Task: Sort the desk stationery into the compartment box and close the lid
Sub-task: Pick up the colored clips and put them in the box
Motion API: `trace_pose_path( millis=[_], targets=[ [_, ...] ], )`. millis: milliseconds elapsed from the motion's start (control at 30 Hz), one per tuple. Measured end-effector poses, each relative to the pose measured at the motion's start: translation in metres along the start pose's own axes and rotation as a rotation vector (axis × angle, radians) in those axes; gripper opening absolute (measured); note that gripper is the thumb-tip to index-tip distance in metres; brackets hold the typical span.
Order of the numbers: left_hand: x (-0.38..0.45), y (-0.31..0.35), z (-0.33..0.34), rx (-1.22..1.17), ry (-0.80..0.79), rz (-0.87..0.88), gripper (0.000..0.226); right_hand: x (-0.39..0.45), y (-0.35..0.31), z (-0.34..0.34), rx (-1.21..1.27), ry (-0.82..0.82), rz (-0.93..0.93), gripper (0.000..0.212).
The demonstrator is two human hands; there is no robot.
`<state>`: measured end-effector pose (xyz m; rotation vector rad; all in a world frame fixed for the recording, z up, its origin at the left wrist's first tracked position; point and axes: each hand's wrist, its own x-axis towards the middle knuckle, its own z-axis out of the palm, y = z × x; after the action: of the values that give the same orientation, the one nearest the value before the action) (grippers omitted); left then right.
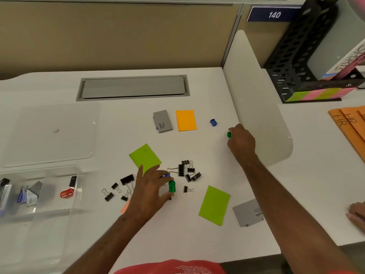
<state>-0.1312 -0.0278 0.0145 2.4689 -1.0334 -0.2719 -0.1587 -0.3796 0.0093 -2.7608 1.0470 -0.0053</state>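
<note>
My left hand (150, 186) pinches a green sharpener (171, 186) near the desk's middle, with a small blue piece (167, 175) under its fingers. My right hand (242, 142) grips a small green sharpener (229, 134) by the white divider. A blue sharpener (213, 122) lies loose beyond it. The clear compartment box (39, 196) stands at the left with its lid (53, 133) swung open behind; it holds a red sharpener (66, 193) and grey packets. Black binder clips (185, 171) lie scattered, more of them (118, 189) left of my hand.
Green sticky pads (145, 156) (214, 205), an orange pad (186, 120) and grey eraser packs (162, 121) (247, 212) lie on the desk. A white divider (256, 107) stands at the right. Beyond it are a black file rack (296, 62), orange folders (349, 125) and another person's hand (357, 214).
</note>
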Motion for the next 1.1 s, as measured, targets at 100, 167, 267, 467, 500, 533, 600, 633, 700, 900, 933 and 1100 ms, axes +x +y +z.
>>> trace_pose_path(
  millis=[100,167,267,467,500,533,600,633,700,900,933,1100],
  targets=[
    [-0.003,0.0,0.001,-0.018,0.003,-0.008,0.045,0.0,0.0,0.003,-0.043,-0.024,0.013,0.024],
    [-0.006,0.0,0.001,-0.023,0.004,-0.014,0.045,0.0,0.001,0.005,-0.02,-0.013,0.021,0.022],
    [-0.01,0.0,0.0,-0.028,0.01,-0.024,0.044,-0.004,0.0,0.006,0.065,0.014,0.002,0.026],
    [-0.022,0.001,-0.007,-0.046,0.035,-0.037,0.044,-0.006,-0.009,0.001,0.255,0.062,-0.007,0.021],
    [-0.025,0.001,-0.008,-0.049,0.043,-0.039,0.043,-0.003,-0.012,-0.001,0.321,0.074,0.002,0.021],
    [-0.028,0.001,-0.009,-0.051,0.054,-0.042,0.043,0.0,-0.016,-0.004,0.393,0.082,0.017,0.02],
    [-0.035,-0.001,-0.011,-0.055,0.077,-0.054,0.044,0.01,-0.027,-0.01,0.528,0.076,0.066,0.017],
    [-0.038,-0.003,-0.013,-0.056,0.091,-0.063,0.045,0.016,-0.032,-0.012,0.567,0.069,0.084,0.016],
    [-0.045,-0.006,-0.016,-0.061,0.123,-0.093,0.045,0.03,-0.041,-0.012,0.576,0.056,0.093,0.016],
    [-0.06,-0.016,-0.023,-0.117,0.213,-0.183,0.045,0.052,-0.058,-0.003,0.46,0.007,0.049,0.022],
    [-0.062,-0.018,-0.024,-0.128,0.233,-0.201,0.046,0.053,-0.059,-0.001,0.414,0.01,0.033,0.022],
    [-0.071,-0.027,-0.023,-0.196,0.277,-0.31,0.047,0.057,-0.067,0.007,0.189,0.024,-0.022,0.021]
  ],
)
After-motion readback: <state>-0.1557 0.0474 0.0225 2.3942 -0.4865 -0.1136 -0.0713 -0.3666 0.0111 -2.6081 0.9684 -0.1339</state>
